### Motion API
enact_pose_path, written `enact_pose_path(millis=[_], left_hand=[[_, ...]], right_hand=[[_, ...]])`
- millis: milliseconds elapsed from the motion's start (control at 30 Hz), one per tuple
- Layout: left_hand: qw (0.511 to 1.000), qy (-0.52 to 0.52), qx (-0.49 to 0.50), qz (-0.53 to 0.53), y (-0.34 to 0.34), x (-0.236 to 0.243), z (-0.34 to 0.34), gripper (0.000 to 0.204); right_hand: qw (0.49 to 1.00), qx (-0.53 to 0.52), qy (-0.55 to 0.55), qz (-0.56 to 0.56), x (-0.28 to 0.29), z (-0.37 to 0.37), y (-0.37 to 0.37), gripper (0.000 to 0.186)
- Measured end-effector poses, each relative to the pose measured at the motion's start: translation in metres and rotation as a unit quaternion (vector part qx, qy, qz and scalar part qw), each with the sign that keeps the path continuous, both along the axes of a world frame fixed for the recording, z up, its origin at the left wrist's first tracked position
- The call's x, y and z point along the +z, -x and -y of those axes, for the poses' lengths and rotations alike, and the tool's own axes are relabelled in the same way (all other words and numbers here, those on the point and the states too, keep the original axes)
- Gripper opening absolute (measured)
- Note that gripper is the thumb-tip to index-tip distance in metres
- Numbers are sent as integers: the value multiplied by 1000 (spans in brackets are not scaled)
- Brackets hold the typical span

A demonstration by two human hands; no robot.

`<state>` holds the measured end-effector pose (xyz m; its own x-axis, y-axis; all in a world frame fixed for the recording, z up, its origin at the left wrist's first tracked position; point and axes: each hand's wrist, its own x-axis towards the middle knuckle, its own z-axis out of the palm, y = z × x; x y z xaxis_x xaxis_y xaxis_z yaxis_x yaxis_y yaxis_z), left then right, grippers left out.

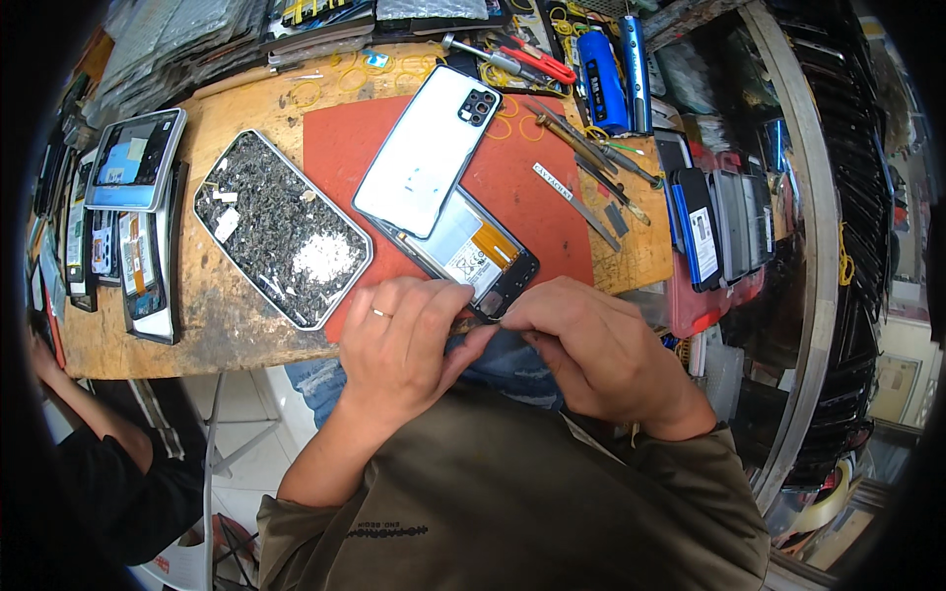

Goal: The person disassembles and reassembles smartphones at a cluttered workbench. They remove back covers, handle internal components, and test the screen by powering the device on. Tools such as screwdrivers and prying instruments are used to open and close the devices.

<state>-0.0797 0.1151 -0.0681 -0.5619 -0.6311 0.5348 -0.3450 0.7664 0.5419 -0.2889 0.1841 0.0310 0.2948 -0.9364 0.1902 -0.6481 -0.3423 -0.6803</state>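
An opened smartphone [478,264] lies tilted at the near edge of a red mat [552,241], its battery and orange flex cable exposed. My left hand [399,335] grips its near end, index finger on top and thumb below. At the phone's near right corner my right hand [601,350] is closed in a pinch; what its fingertips hold, if anything, is hidden. A pale, glossy phone back cover [424,148] with a camera cluster overlaps the phone's far end.
Left of the mat sits a tray [320,207] of dark and white scraps. Disassembled phones [138,256] crowd the bench's left side. Tweezers [572,138], screwdrivers and a blue cylinder [601,84] lie at the back right. Another person's arm [108,424] shows at lower left.
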Motion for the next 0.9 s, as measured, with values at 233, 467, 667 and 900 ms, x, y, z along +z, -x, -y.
enact_pose_path(millis=[233, 467, 667, 900], left_hand=[[1000, 3, 0, -1, 0, 0, 0, 53], [1000, 7, 3, 7, 0, 0, 0, 53], [1000, -12, -6, 17, -2, 6, 1, 53], [1000, -3, -7, 13, -2, 6, 1, 52]], right_hand=[[1000, -7, -6, 9, 2, -1, 1, 43], [1000, -15, 5, 7, 2, 2, -1, 38], [997, 11, 39, -69, 1, 1, -4, 32], [986, -22, 123, -113, -8, 2, -10, 20]])
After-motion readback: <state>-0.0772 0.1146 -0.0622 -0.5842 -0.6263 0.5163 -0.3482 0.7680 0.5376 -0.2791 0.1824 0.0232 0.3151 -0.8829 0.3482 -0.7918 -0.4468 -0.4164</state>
